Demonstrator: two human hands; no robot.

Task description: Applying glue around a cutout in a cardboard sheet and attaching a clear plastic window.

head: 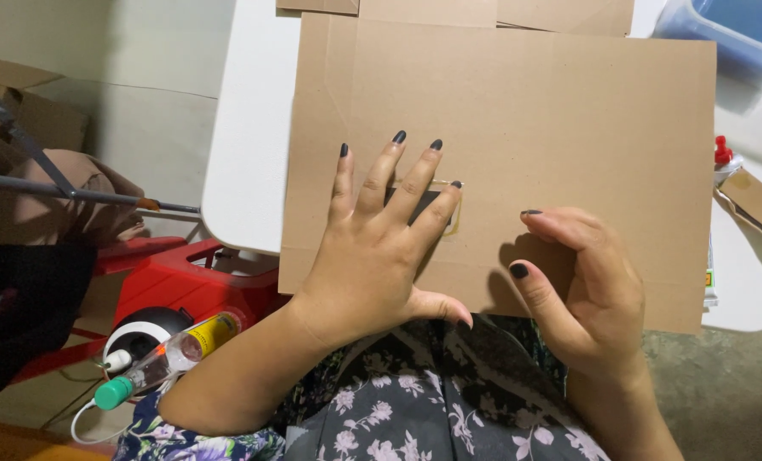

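Pressing left hand flat, cardboard sheet

White table, red stool

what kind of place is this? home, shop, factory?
Probably a home or small informal craft workspace, not a factory. The left hand presses a flat cardboard sheet on a white table; the right hand rests beside it. A glue tube, a red plastic stool and a bare floor are nearby.
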